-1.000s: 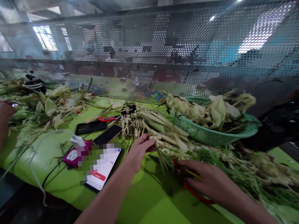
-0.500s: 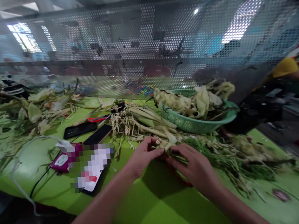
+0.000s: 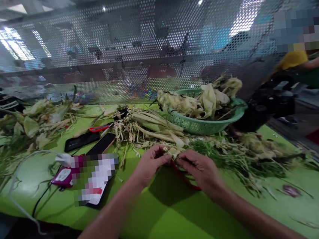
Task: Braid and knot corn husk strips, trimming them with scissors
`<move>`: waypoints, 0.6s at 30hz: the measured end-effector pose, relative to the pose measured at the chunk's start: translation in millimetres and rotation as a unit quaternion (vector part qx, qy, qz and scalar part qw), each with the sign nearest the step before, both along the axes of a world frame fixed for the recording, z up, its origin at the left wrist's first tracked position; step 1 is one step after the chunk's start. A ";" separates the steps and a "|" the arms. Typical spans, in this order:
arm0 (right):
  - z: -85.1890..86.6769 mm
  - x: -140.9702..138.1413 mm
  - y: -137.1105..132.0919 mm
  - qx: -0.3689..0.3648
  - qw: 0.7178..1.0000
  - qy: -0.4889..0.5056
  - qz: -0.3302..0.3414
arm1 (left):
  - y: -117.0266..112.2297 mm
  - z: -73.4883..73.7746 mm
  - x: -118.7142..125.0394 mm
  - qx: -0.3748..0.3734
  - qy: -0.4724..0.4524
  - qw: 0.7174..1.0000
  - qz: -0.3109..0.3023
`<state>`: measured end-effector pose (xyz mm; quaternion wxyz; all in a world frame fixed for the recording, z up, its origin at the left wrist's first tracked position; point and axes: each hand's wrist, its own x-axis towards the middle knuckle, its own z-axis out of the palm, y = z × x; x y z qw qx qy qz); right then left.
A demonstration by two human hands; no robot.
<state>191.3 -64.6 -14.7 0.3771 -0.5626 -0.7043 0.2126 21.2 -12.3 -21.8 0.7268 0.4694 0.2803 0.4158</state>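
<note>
Over the middle of the green table, both hands meet around a small bundle of pale corn husk (image 3: 174,152). My left hand (image 3: 149,166) pinches its left side between thumb and fingers. From the right, my right hand (image 3: 202,171) has its fingers closed on the same husk. A thin red curved thing (image 3: 192,185) shows below my right hand; I cannot tell whether it is held or lies on the table. Just beyond the hands lies a heap of dried husk strips and stalks (image 3: 146,126). Fingers partly hide the husk bundle.
A green plastic basket (image 3: 205,128) of dried husks stands behind the heap. Dark phones (image 3: 101,144), a red-handled cutter (image 3: 101,128) and a purple packet (image 3: 62,177) lie left on the green table (image 3: 158,224). Green stems (image 3: 237,168) spread right. A perforated metal screen (image 3: 129,43) rises behind.
The view has shifted slightly, so the table things sit a little further left. My right hand's fingers have drawn in closer on the husk. Far right, more of another person shows.
</note>
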 end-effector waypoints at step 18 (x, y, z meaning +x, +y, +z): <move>6.3 3.1 2.1 0.054 0.995 -0.084 0.003 | 0.9 1.0 -0.6 0.060 0.070 0.996 -0.017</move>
